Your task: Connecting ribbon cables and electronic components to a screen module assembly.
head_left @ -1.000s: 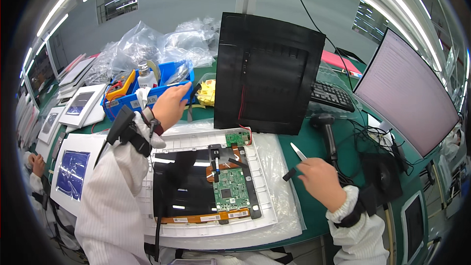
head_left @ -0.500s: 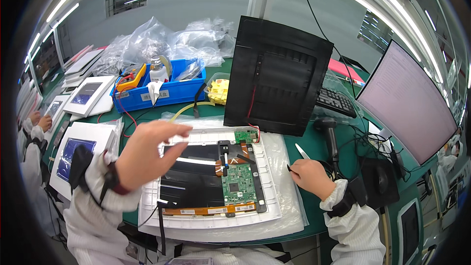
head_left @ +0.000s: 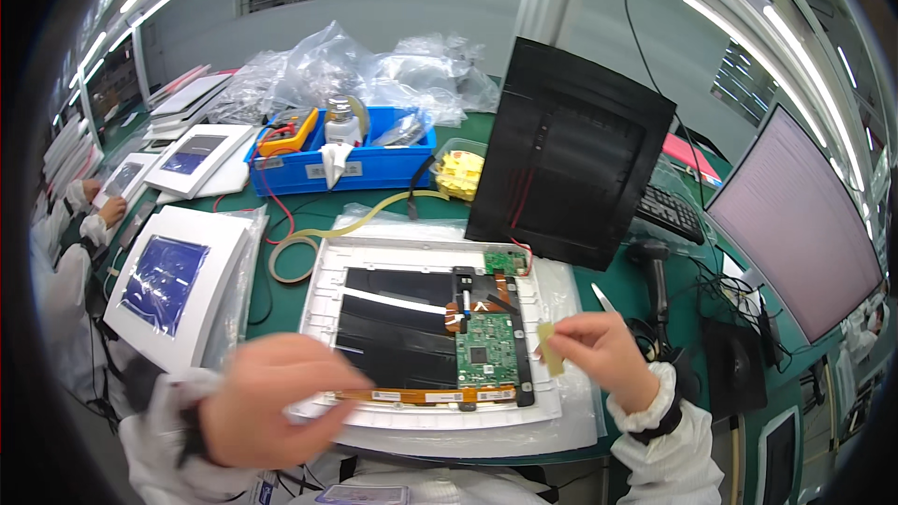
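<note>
A white display housing [head_left: 323, 285] lies on the bench with its inside facing up. Inside are a black panel [head_left: 393, 327], a green circuit board [head_left: 477, 346] and an orange flex strip [head_left: 426, 396] along the near edge. My right hand [head_left: 599, 351] pinches a short piece of yellowish tape [head_left: 550, 351] over the housing's right border. Smeared by motion, my left hand [head_left: 281, 402] hovers by the near left corner, thumb and fingers apart, with nothing visible between them. A tape roll [head_left: 293, 260] rests beyond the far left corner, its loose strip trailing right.
A black back cover [head_left: 571, 150] stands upright behind the housing, joined by a red wire. A blue bin [head_left: 346, 168], a tub of yellow pieces [head_left: 460, 173], a scanner [head_left: 655, 290] and a monitor [head_left: 795, 224] surround it. Another person's hands [head_left: 110, 210] are at far left.
My left hand has dropped from above the housing's far left part to its near left corner. A tape piece now shows in my right hand, where a small dark tip showed before. The view has shifted.
</note>
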The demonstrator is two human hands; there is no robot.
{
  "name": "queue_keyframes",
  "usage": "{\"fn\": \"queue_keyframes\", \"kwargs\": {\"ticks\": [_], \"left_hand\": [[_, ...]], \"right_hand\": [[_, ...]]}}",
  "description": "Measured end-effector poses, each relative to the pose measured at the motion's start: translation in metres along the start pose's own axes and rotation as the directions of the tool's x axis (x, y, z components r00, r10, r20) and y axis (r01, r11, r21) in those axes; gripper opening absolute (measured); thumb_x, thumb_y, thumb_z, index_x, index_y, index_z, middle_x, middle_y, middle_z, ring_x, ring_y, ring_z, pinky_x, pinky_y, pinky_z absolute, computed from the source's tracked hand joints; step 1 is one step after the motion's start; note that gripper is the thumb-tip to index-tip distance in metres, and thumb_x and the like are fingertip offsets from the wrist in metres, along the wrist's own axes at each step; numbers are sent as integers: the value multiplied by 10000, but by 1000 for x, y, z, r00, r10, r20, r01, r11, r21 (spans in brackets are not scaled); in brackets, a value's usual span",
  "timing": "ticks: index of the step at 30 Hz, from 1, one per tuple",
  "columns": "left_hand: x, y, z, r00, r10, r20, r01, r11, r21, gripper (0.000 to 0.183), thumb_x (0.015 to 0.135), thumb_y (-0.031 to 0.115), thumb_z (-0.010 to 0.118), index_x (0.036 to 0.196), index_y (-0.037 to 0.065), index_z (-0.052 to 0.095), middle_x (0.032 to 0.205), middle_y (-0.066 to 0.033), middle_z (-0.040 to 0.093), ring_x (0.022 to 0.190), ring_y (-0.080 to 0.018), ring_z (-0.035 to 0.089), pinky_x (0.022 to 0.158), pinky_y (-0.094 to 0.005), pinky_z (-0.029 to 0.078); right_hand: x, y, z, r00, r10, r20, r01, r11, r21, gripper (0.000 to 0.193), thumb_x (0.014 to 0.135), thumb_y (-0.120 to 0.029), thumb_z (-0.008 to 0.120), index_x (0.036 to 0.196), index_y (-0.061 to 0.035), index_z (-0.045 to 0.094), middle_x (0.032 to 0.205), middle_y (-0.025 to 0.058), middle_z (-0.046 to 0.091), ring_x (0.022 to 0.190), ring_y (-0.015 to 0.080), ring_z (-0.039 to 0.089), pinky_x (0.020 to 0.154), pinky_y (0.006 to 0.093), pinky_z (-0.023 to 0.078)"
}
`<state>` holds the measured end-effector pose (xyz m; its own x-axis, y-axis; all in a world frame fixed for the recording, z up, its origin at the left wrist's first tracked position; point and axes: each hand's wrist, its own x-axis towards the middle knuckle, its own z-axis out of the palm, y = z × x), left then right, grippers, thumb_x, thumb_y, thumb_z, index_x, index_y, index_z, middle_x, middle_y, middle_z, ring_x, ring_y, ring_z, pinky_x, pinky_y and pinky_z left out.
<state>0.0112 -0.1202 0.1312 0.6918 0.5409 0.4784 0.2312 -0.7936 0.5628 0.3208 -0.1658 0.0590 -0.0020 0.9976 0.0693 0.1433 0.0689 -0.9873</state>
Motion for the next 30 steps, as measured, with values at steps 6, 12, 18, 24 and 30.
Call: {"fn": "queue_keyframes", "kwargs": {"ticks": [6, 12, 18, 24, 30], "left_hand": [[36, -34, 77, 967, -164, 195, 235, 870, -433, 145, 749, 62, 613, 858, -27, 579, 738, -82, 594, 646, -125, 573, 553, -227, 456], [36, -55, 89, 958, -188, 217, 272, 835, -478, 113, 781, 51, 579, 850, -38, 567, 714, -69, 572, 656, -90, 550, 569, -194, 430], [31, -68, 96, 910, -332, 249, 409, 611, -678, 124, 800, 76, 570, 843, -40, 566, 713, -54, 581, 643, -60, 537, 568, -196, 446], [36, -66, 91, 873, -421, 245, 451, 510, -732, 123, 818, 62, 555, 841, -59, 546, 753, -58, 581, 698, -67, 548, 624, -187, 449], [33, -70, 96, 875, -431, 218, 438, 515, -737, 114, 814, 62, 562, 829, -50, 543, 726, -36, 566, 664, -51, 534, 576, -177, 434]], "right_hand": [[7, -12, 47, 978, -109, 175, 134, 981, -139, 123, 772, -73, 605, 842, 27, 618, 744, 93, 616, 625, 110, 552, 559, 216, 430], [13, -6, 55, 976, -129, 178, 156, 976, -150, 125, 799, -83, 583, 852, 26, 611, 734, 94, 614, 629, 132, 567, 546, 229, 441], [12, 8, 48, 965, 158, 210, -230, 896, 379, 247, 897, -146, 436, 953, 67, 547, 812, 120, 608, 693, 163, 595, 619, 255, 480], [10, 9, 45, 981, 129, 148, -190, 815, 548, 238, 886, -128, 450, 949, 83, 541, 824, 148, 600, 705, 181, 605, 643, 267, 499], [7, 6, 54, 996, 43, -84, -13, 946, 325, 128, 768, 17, 591, 884, 69, 577, 793, 146, 598, 671, 159, 612, 579, 230, 516]]}}
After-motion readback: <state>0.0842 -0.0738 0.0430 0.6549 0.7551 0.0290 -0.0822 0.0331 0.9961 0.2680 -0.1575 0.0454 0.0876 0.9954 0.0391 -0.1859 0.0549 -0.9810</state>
